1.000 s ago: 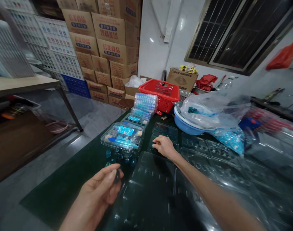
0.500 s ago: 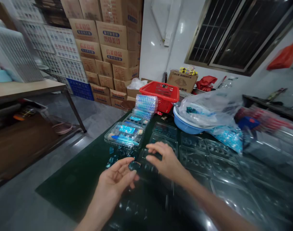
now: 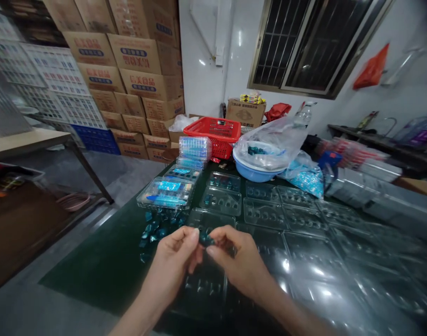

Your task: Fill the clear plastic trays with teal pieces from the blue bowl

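Observation:
My left hand [image 3: 180, 249] is closed, thumb and forefinger pinching a small shiny dark-teal piece [image 3: 205, 239]. The fingers of my right hand [image 3: 234, 249] are pinched on the piece's other side, so it sits between both hands. Its exact kind is too small to make out. Just left of my hands lies a loose heap of similar dark-teal pieces [image 3: 157, 228] on the dark green tabletop [image 3: 104, 261]. Below and behind my hands is a clear plastic tray [image 3: 213, 217] with moulded hollows; another clear tray [image 3: 220, 200] lies beyond it.
Many clear trays [image 3: 301, 217] cover the right side. Filled clear packs [image 3: 167, 191] are stacked at the left, behind the heap. Farther back stand a red basket [image 3: 213, 130], a blue basin [image 3: 259, 172] with plastic bags, and a bag of small blue packets [image 3: 306, 179]. Cartons [image 3: 139, 84] rise behind.
My right hand has come left to my left hand and now pinches the teal piece too. The view has turned to the right.

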`<state>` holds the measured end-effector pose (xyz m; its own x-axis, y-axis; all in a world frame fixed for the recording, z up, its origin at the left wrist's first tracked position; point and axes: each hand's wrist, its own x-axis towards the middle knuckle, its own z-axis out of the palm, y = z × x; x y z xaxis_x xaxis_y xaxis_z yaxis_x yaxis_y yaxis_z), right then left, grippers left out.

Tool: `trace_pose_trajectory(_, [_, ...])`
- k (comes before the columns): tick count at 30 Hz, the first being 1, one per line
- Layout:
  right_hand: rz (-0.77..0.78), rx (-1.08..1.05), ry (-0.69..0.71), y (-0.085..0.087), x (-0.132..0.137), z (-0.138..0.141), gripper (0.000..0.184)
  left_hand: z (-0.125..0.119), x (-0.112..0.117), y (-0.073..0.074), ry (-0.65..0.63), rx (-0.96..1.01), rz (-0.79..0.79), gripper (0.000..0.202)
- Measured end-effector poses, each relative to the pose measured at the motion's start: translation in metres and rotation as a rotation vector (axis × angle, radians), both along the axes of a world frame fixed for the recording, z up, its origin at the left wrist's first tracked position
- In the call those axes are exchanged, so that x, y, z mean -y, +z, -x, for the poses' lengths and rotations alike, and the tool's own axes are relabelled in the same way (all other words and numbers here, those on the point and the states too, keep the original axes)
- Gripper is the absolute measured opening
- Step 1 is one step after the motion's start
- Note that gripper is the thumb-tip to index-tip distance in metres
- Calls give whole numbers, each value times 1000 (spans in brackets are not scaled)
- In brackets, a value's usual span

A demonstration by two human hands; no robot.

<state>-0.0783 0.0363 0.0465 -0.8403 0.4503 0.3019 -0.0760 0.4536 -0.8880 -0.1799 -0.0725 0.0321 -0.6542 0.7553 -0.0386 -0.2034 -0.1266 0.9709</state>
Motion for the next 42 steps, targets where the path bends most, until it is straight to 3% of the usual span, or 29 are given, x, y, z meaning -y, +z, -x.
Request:
trace_pose_trajectory(3, [64, -66, -26, -1, -1, -5, 15, -6, -1, 7, -54, -19, -1, 18])
trace_pose_trajectory(6, [33, -118, -85, -5, 0, -8, 15, -10, -2, 10, -80, -2, -2, 17])
trace_pose_trajectory(11, [-3, -142, -199, -10, 2, -9, 6, -17, -10, 7, 12, 96, -82, 15])
trace_pose_trajectory(17, [269, -96, -100, -9, -2, -4, 7, -19, -16, 7, 43, 10, -62, 15])
trace_pose_trajectory(24, [446, -68, 46, -6, -8, -3, 9, -19, -12, 10, 54, -184, 52, 20])
trace_pose_trajectory(29, [450, 4, 111, -1, -16, -10, 8, -20, -11, 19, 21, -219, 42, 20])
trace_pose_trajectory(32, [430, 9, 139, 2, -20, -15, 8, -17, -11, 24, -35, -387, 107, 22])
trace_pose_trajectory(36, [426, 36, 185, 4, -22, -21, 8, -10, -10, 30, -190, -683, 175, 9])
trace_pose_trajectory(39, [425, 47, 194, 5, -23, -25, 8, -8, -8, 31, -242, -787, 176, 2])
trace_pose_trajectory(42, [430, 58, 195, 4, -24, -26, 7, -9, -7, 27, -280, -814, 156, 7])
